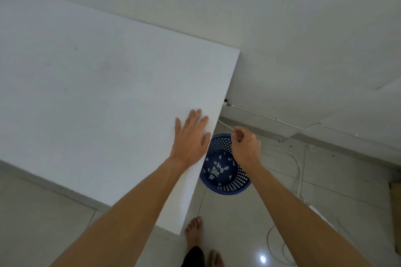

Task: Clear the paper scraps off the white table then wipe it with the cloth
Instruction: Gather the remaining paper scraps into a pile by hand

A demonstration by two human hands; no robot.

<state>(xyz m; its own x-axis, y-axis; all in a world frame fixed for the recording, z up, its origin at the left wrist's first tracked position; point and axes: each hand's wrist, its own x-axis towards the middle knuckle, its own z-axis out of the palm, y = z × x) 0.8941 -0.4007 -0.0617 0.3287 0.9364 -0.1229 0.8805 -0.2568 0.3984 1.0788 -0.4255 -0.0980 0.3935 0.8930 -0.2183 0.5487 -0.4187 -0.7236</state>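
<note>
On desk (97, 84), right edge: left hand (191, 138) flat, grip spread; right hand (245, 143) curled over blue basket (238, 180), contents unclear. Paper scraps (217, 169) binned; cloth unseen, wiping pending.

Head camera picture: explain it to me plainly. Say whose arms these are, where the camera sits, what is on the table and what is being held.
There is no machine here. A person wears one wide-angle camera on the head, looking down, so both bare arms are the person's own. The left hand lies flat and open at the right edge of the white table. No scraps or cloth show on the part of the tabletop in view. The right hand is loosely curled above a blue perforated basket standing on the floor beside the table. White paper scraps lie in the basket's bottom. Whether the right hand holds any scraps cannot be told. The person's bare feet show below.
</note>
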